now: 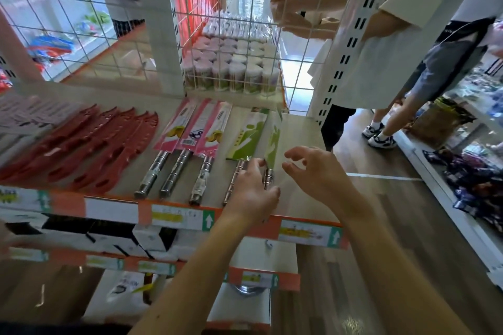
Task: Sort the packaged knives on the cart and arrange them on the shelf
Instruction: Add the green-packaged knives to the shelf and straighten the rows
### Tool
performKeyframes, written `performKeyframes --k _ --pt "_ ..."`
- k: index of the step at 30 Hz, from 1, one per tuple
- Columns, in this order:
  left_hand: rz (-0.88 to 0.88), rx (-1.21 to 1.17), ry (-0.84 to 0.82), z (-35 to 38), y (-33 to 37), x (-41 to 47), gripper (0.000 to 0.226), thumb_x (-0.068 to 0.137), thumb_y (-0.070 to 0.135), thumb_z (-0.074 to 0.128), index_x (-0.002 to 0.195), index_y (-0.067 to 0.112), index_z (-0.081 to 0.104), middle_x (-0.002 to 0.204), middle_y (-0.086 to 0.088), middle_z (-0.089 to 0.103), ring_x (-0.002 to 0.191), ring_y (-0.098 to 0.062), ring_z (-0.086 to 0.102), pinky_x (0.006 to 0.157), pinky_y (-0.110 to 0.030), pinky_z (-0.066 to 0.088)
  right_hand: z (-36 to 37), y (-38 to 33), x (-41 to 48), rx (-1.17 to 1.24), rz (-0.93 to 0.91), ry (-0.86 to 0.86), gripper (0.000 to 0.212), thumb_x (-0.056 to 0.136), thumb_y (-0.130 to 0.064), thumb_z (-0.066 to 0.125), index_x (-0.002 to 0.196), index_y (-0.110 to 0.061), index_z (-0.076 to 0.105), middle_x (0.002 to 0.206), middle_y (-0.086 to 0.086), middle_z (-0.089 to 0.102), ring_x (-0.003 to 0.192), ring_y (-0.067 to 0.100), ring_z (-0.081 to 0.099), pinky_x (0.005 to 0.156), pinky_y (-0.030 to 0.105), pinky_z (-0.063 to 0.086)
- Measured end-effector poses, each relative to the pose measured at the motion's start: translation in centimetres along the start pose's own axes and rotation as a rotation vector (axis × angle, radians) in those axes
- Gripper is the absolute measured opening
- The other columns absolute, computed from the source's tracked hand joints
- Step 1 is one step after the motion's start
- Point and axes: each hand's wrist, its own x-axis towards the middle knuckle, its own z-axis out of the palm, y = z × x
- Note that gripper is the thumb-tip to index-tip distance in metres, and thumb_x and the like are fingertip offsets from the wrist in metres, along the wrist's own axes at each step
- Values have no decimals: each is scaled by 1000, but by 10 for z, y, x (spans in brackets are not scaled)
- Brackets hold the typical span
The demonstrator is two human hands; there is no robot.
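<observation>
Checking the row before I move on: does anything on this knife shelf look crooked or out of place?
Yes: the rightmost green-sleeved knife stands on its edge, while its green neighbour and the pink-sleeved knives lie flat. The left hand holds its handle; the right hand hovers open beside it.

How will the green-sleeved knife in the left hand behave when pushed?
The green-sleeved knife probably tips over: it stands on its thin edge, steadied by the left hand. The ridged steel handle likely makes it handle-heavy; the glossy sleeve may slip.
</observation>
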Motion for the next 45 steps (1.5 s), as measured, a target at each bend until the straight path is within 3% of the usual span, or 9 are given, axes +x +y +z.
performKeyframes --k 3,8,11,17,21,26,33,40,45 --pt "44 161 42 -4 3 2 51 86 13 58 132 10 37 116 -10 59 104 -22 57 80 -23 42 1 0 1 -11 6 1 33 92 -31 55 121 -19 62 118 3 63 104 14 58 77 15 34" --pt "127 278 49 -2 7 6 67 87 14 58 142 13 20 109 -18 62 99 -29 60 80 -33 46 4 -2 6 -16 10 -31 32 91 -31 56 120 -20 62 117 2 63 102 16 59 81 22 40" --pt "197 431 55 -1 7 8 67 90 17 55 147 21 19 122 -16 51 109 -28 55 90 -35 45 6 1 9 -22 22 -72 33 91 -29 56 123 -19 61 119 3 63 105 17 59 87 24 43" --pt "230 607 -66 -15 9 8 45 90 30 56 134 24 45 128 -6 41 113 -23 52 84 -26 41 13 10 12 -53 2 -144 46 91 -24 58 136 -20 48 135 2 55 116 19 55 97 26 40" --pt "247 600 -124 -20 7 5 43 89 27 61 131 24 54 129 -6 41 117 -20 51 99 -23 38 20 11 17 -111 -27 -200 47 96 -23 48 142 -25 39 139 5 51 123 22 48 98 26 34" --pt "262 582 -87 -19 5 6 44 89 29 59 132 24 53 131 -5 42 118 -18 50 100 -21 36 23 12 23 -160 -84 -234 47 99 -22 42 145 -23 32 152 -1 33 141 16 25 108 17 8" --pt "309 510 -30 -12 -2 6 45 90 31 58 132 20 52 127 -7 49 117 -19 50 97 -22 37 28 22 36 -126 -41 -265 48 98 -21 44 145 -24 33 152 -1 33 145 22 16 115 27 13" --pt "439 534 112 -43 -11 6 38 90 33 56 126 21 57 123 -3 55 114 -17 52 94 -18 40 20 25 36 -102 -59 -224 48 97 -16 45 144 -20 36 148 5 39 140 19 29 114 24 16" --pt "345 563 152 -48 -15 5 38 92 34 52 128 24 54 125 -1 54 114 -18 51 93 -27 43 28 20 41 -69 -67 -214 47 96 -17 47 142 -21 39 147 4 41 141 21 28 116 30 21"
